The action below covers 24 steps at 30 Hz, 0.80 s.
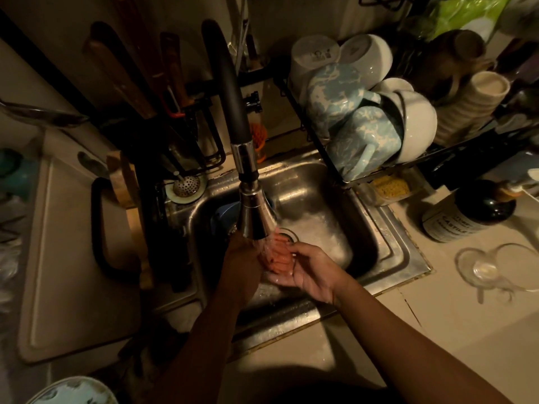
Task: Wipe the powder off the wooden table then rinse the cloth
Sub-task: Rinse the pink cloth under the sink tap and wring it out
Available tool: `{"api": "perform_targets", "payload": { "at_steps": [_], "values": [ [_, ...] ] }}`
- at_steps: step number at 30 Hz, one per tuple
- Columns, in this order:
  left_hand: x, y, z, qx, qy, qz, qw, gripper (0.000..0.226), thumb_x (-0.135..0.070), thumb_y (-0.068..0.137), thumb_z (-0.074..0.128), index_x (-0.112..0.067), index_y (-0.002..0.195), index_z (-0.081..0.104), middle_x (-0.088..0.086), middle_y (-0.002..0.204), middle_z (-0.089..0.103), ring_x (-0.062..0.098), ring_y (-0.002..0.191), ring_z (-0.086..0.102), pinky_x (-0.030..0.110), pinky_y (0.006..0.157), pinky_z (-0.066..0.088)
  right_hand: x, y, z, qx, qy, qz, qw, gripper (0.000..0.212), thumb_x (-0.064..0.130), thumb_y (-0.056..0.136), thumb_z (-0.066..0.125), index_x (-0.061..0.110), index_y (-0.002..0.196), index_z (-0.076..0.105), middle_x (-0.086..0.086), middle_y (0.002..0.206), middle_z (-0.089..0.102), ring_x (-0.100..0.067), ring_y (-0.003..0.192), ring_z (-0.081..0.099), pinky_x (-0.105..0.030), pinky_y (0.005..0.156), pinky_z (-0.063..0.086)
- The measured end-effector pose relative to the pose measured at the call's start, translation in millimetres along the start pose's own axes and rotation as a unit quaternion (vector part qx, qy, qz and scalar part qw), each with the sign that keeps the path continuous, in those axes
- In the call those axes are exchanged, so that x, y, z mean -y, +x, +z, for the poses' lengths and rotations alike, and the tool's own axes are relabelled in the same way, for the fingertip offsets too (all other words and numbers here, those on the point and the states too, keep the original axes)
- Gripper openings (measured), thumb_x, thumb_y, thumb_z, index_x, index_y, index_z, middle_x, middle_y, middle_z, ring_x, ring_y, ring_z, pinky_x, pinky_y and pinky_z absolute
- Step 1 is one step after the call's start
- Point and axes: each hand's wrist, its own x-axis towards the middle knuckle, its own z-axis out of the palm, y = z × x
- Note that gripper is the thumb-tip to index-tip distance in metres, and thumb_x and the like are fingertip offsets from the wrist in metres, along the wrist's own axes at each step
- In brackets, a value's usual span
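- Over at the sink point(320, 193) now: the orange cloth point(277, 258) sits bunched right under the tap head point(256, 220), water running onto it, just this side of the drain point(288, 234).
- The cloth is sandwiched between both hands, its long side running from the spout back toward the person.
- Right hand point(312, 272) is to the cloth's right, thumb over the top and fingers curled under: a clear grip.
- Left hand point(242, 258) presses in from the other side, but it's dark and half behind the tap, so I can't tell its fingers.
- Wringing looks like the next call, and both hands are already on it.
- Steel basin, wet and shiny; pale counter point(437, 316) around it, mugs point(355, 123) racked behind, a dark bottle point(466, 214) to the right. Dim room.
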Motion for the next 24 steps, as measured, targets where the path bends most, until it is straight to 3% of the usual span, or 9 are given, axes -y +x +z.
{"api": "perform_targets", "payload": {
  "at_steps": [2,4,8,10,12,14,18,20,24],
  "values": [
    [1,2,-1,0.016,-0.017,0.023,0.999,0.029,-0.005,0.083,0.057,-0.021,0.095,0.078,0.000,0.085,0.076,0.010,0.080,0.073,0.027,0.071,0.057,2,-1,5,-0.001,0.015,-0.078,0.997,0.032,0.002,0.087,0.054,0.005,0.110,0.076,-0.020,0.104,0.068,-0.027,0.084,0.063,-0.039,0.083,0.060],
    [6,2,4,0.061,-0.006,0.021,0.998,0.048,0.002,0.094,0.052,-0.037,0.088,0.079,-0.012,0.082,0.076,0.002,0.077,0.071,0.021,0.068,0.055,1,2,5,-0.023,-0.029,-0.132,0.991,0.036,-0.013,0.089,0.050,0.000,0.118,0.066,-0.018,0.100,0.072,-0.026,0.079,0.069,-0.039,0.074,0.063],
    [31,4,0,-0.024,0.103,-0.026,0.994,0.014,-0.013,0.097,0.059,-0.021,0.108,0.065,0.000,0.100,0.073,0.018,0.095,0.070,0.047,0.086,0.058,-2,9,-4,-0.083,-0.129,-0.220,0.963,0.038,-0.015,0.092,0.054,0.002,0.126,0.059,-0.011,0.100,0.075,-0.021,0.084,0.073,-0.032,0.073,0.063],
    [48,10,-5,-0.085,0.138,-0.026,0.986,0.017,-0.024,0.090,0.066,-0.019,0.106,0.066,0.003,0.101,0.072,0.021,0.095,0.070,0.051,0.086,0.057,-4,9,-9,-0.103,-0.309,-0.260,0.909,0.025,0.005,0.094,0.064,0.009,0.118,0.067,-0.005,0.099,0.076,-0.018,0.088,0.073,-0.029,0.078,0.060],
    [52,15,-3,-0.118,0.145,-0.041,0.982,0.023,-0.025,0.086,0.063,-0.014,0.106,0.066,0.005,0.099,0.072,0.024,0.092,0.070,0.052,0.083,0.058,-7,10,-11,-0.129,-0.520,-0.275,0.798,0.019,0.027,0.092,0.061,0.012,0.097,0.073,-0.002,0.084,0.074,-0.014,0.077,0.069,-0.031,0.071,0.055],
    [62,18,0,-0.129,0.187,-0.055,0.972,0.030,-0.030,0.089,0.057,-0.018,0.116,0.065,0.002,0.105,0.071,0.022,0.098,0.069,0.049,0.086,0.057,-8,12,-13,-0.164,-0.584,-0.276,0.746,0.029,0.034,0.091,0.058,0.011,0.078,0.071,-0.002,0.069,0.068,-0.018,0.065,0.063,-0.037,0.063,0.051],
    [71,13,6,-0.126,0.250,-0.073,0.957,0.035,-0.036,0.086,0.056,-0.017,0.113,0.068,0.003,0.106,0.071,0.024,0.101,0.067,0.046,0.088,0.055,-10,11,-6,-0.203,-0.534,-0.296,0.766,0.022,0.020,0.093,0.067,0.023,0.072,0.071,0.006,0.065,0.066,-0.009,0.064,0.063,-0.031,0.063,0.049],
    [65,12,7,-0.148,0.239,-0.070,0.957,0.030,-0.026,0.085,0.057,-0.016,0.109,0.070,0.003,0.102,0.072,0.024,0.097,0.068,0.045,0.086,0.057,-14,6,1,-0.182,-0.537,-0.307,0.764,0.027,0.029,0.091,0.064,0.031,0.064,0.063,0.007,0.062,0.063,-0.008,0.061,0.061,-0.029,0.060,0.047],
    [59,14,9,-0.134,0.241,-0.073,0.958,0.033,-0.031,0.082,0.055,-0.012,0.103,0.071,0.006,0.097,0.072,0.024,0.093,0.069,0.045,0.083,0.057,-10,10,-4,-0.203,-0.533,-0.313,0.760,0.016,0.013,0.093,0.066,0.013,0.080,0.075,-0.001,0.072,0.071,-0.013,0.067,0.065,-0.023,0.062,0.048]
  ]
}}
